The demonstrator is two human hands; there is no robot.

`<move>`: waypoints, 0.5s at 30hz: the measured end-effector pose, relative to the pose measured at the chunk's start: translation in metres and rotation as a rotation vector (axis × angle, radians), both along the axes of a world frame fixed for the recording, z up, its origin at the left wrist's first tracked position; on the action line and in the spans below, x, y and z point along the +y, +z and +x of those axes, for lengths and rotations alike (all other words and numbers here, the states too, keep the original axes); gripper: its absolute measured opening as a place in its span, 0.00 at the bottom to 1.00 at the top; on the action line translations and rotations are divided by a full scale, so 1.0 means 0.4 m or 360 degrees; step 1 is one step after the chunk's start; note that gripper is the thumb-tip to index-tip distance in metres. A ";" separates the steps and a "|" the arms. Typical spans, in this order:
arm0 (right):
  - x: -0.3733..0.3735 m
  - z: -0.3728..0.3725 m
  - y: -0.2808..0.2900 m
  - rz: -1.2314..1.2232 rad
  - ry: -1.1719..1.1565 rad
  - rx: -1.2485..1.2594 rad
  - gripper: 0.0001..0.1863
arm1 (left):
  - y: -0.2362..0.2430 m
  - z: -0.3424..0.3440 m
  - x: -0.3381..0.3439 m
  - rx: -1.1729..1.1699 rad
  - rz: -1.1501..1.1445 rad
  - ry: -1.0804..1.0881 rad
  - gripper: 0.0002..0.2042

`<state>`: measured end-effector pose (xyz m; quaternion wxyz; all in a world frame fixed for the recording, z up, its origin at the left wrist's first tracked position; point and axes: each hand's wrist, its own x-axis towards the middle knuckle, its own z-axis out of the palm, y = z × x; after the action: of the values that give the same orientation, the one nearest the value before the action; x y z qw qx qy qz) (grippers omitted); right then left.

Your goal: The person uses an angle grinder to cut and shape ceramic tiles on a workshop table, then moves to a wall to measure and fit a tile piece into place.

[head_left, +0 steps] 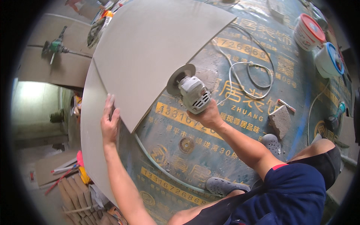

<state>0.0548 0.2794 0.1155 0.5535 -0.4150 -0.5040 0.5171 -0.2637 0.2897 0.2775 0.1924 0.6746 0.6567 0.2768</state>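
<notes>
My right hand [209,117] is wrapped round a dusty white angle grinder [195,93]. Its round disc [181,79] stands at the near edge of a large pale grey tile [153,48]; whether it touches the tile I cannot tell. My left hand [110,122] lies by the tile's left corner, fingers stretched out, on or just above another pale slab [94,150] beneath it. A loose round disc [186,144] lies on the printed green floor sheet, below the grinder.
A cable [240,84] loops over the floor sheet right of the tile. A stone block [280,122] and a marker pen [286,105] lie further right. Two buckets, red-rimmed [308,33] and blue-rimmed [328,62], stand at the far right. A green power drill [56,47] lies far left.
</notes>
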 end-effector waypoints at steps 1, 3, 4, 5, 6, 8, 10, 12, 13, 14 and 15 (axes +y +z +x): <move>-0.006 -0.013 0.003 -0.0019 0.0017 0.0025 0.32 | -0.002 -0.004 -0.002 -0.0032 0.0025 -0.0022 0.23; -0.019 -0.036 -0.002 -0.0052 0.0048 0.0015 0.38 | -0.003 -0.009 -0.003 -0.0090 0.0058 -0.0059 0.23; -0.024 -0.048 -0.008 -0.0049 0.0069 0.0022 0.38 | -0.001 -0.009 -0.005 -0.0082 0.0061 -0.0039 0.23; -0.028 -0.059 -0.014 0.0010 0.0057 0.0001 0.37 | 0.002 -0.006 -0.007 -0.0093 0.0053 -0.0020 0.23; -0.032 -0.066 -0.012 0.0067 0.0044 -0.0025 0.37 | 0.000 -0.004 -0.009 -0.0109 0.0044 -0.0002 0.23; -0.045 -0.078 -0.007 0.0110 0.0048 -0.0046 0.36 | 0.000 -0.004 -0.009 -0.0123 0.0048 0.0017 0.23; -0.060 -0.091 0.016 0.0162 0.0030 -0.0062 0.35 | 0.004 -0.003 -0.014 -0.0081 -0.0018 0.0001 0.25; -0.071 -0.108 0.016 0.0172 0.0034 -0.0089 0.35 | -0.001 -0.008 -0.014 -0.0096 0.0015 0.0020 0.24; -0.075 -0.118 0.006 0.0197 0.0026 -0.0106 0.35 | -0.003 -0.008 -0.013 -0.0113 0.0049 0.0028 0.23; -0.080 -0.126 -0.001 0.0221 0.0016 -0.0121 0.36 | -0.005 -0.009 -0.012 -0.0113 0.0048 0.0028 0.23; -0.085 -0.131 -0.005 0.0219 0.0020 -0.0119 0.36 | -0.005 -0.004 -0.012 -0.0101 0.0050 0.0031 0.23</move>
<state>0.0023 0.2455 0.1133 0.5583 -0.3917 -0.5613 0.4688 -0.2653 0.2848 0.2755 0.1998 0.6619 0.6525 0.3102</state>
